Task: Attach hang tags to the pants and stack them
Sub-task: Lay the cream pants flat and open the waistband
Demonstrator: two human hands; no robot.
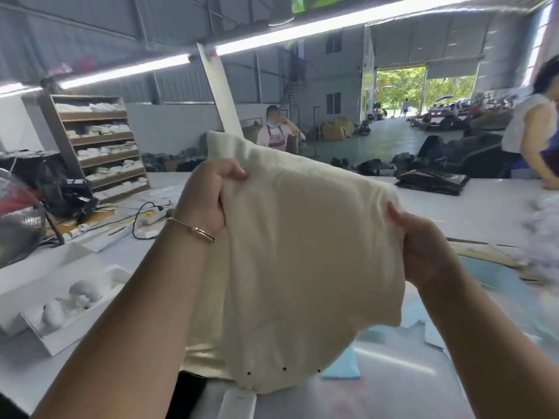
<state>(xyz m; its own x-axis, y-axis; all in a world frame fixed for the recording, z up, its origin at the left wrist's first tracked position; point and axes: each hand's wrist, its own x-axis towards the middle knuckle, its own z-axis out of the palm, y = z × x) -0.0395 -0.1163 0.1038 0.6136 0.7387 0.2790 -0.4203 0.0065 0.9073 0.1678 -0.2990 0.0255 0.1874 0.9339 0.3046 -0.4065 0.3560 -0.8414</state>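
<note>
I hold a cream-coloured pair of pants (296, 261) up in the air above the white table (127, 255). My left hand (208, 198) grips the garment's upper left edge, fingers curled round the cloth, a bracelet on the wrist. My right hand (423, 246) pinches its right edge. The fabric hangs between both hands and hides the table behind it. Three small dark dots show near its lower hem. No hang tag is visible.
A white box (51, 313) with pale bundles sits at my left. A power strip and cables (148, 213) lie further back. Blue sheets (341, 370) lie under the garment. Black packaged goods (432, 181) lie far right, near a person (532, 128). Shelves (99, 146) stand behind.
</note>
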